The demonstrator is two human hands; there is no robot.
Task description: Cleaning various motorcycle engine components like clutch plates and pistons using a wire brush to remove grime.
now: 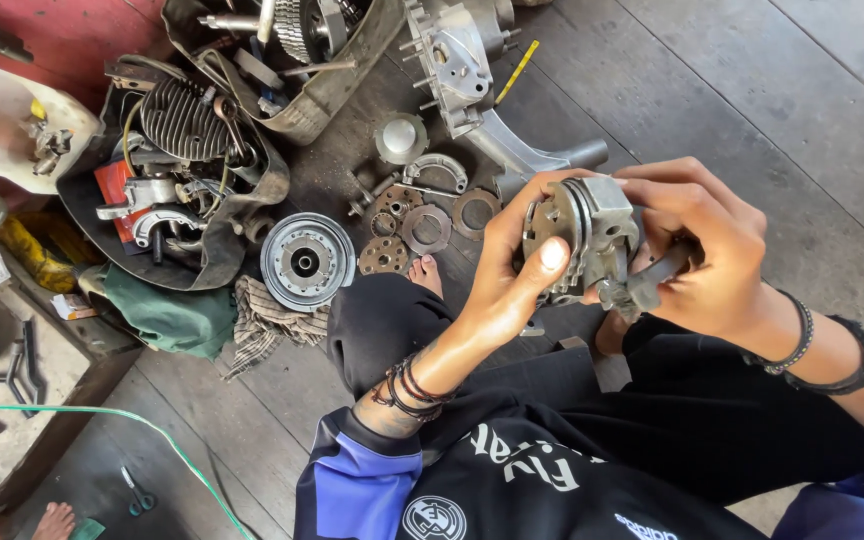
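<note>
While the clutch assembly (580,238) is held up at the centre right of the frame, above the lap, it is clamped by the left hand (512,270), thumb pressed on its face. The right hand (697,255) is closed around its back and a dark tool handle (652,285). A slip could probably drop it onto the clutch plates (422,225) or the bare toes (427,272) below. Both wrists are bent inward.

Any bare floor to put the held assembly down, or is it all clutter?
Free: floor planks beyond the right hand, right of the engine casing. Crowded: discs and rings by the pulley, tubs of parts left of the left hand.
</note>
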